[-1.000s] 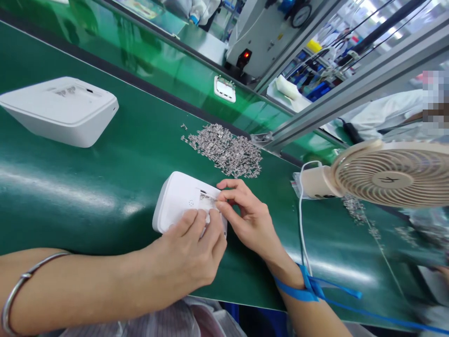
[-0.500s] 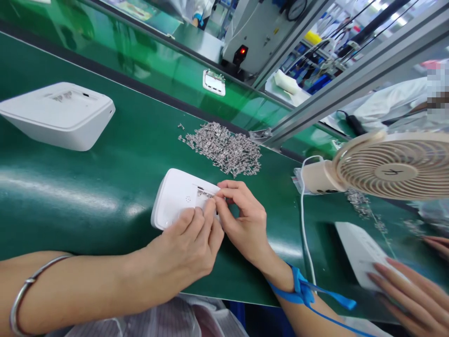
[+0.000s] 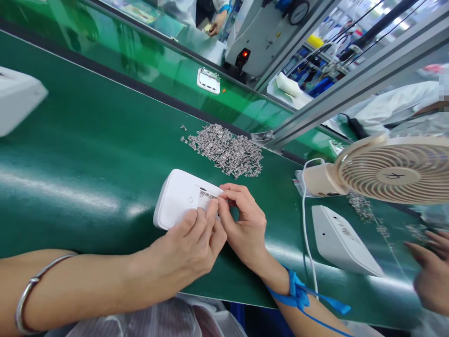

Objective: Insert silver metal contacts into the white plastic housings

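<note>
A white plastic device housing [image 3: 171,199] lies on the green work surface in front of me, its face with a ring of small holes up. Small metal pieces [image 3: 206,193] show in a rectangular recess there. My left hand [image 3: 196,241] rests over the housing's near side, fingers bent and closed, fingertips at the recess. At the right end, my right hand [image 3: 247,224] pinches thumb and fingers together, touching my left fingertips. Whatever lies between the fingertips is too small and covered to make out. Beyond the housing is a pile of small metal contacts [image 3: 228,150].
Another white housing [image 3: 19,103] stands at far left. To the right are a beige fan [image 3: 396,175], its white cable [image 3: 307,243], a white housing [image 3: 343,238] and a co-worker's hand [image 3: 433,269]. A metal frame post [image 3: 336,77] and a green ledge bound the back.
Both my hands keep their hold at the recess. The left-hand housing has slid leftward, partly out of view. At right, the co-worker's hand has come off the other housing, which stands turned and further left.
</note>
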{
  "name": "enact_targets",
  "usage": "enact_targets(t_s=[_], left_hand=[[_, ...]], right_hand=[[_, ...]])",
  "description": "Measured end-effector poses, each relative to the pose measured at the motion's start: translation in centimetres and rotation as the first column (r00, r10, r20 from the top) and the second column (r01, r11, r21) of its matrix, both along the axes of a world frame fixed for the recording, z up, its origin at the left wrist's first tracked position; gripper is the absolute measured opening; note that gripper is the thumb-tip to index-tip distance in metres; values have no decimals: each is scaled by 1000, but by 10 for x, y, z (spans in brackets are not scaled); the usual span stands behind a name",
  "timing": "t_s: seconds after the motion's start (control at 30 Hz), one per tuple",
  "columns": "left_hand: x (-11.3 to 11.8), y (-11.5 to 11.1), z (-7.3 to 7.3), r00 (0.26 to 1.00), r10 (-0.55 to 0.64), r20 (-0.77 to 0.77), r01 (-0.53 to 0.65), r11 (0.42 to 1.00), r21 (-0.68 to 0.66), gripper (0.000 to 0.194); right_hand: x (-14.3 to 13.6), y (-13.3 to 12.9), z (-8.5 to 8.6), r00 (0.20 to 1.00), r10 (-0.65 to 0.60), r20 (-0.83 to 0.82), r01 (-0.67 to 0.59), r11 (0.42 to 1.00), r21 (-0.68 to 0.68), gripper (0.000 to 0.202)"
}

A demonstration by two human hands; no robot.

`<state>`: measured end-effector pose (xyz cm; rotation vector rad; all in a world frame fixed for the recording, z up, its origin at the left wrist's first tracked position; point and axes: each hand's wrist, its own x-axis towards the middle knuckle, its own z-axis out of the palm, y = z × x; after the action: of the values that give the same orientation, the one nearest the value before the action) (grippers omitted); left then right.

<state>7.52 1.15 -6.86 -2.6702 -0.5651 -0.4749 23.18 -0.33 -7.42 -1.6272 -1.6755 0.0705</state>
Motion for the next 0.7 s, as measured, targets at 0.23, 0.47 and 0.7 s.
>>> enact_targets(t_s=[0.23, 0.47, 0.7], left_hand=[[-1, 0, 3, 1000, -8, -1, 8, 1000, 2, 42], [0, 0, -2, 999, 10, 32, -9, 1000, -13, 43], [1, -2, -1, 999, 34, 42, -32, 998, -47, 38]], right_hand=[[0, -2, -2, 999, -17, -49, 17, 1000, 7, 10], [0, -3, -5, 996, -30, -88, 32, 999, 15, 9], [-2, -5, -4, 997, -25, -77, 26, 999, 22, 9]])
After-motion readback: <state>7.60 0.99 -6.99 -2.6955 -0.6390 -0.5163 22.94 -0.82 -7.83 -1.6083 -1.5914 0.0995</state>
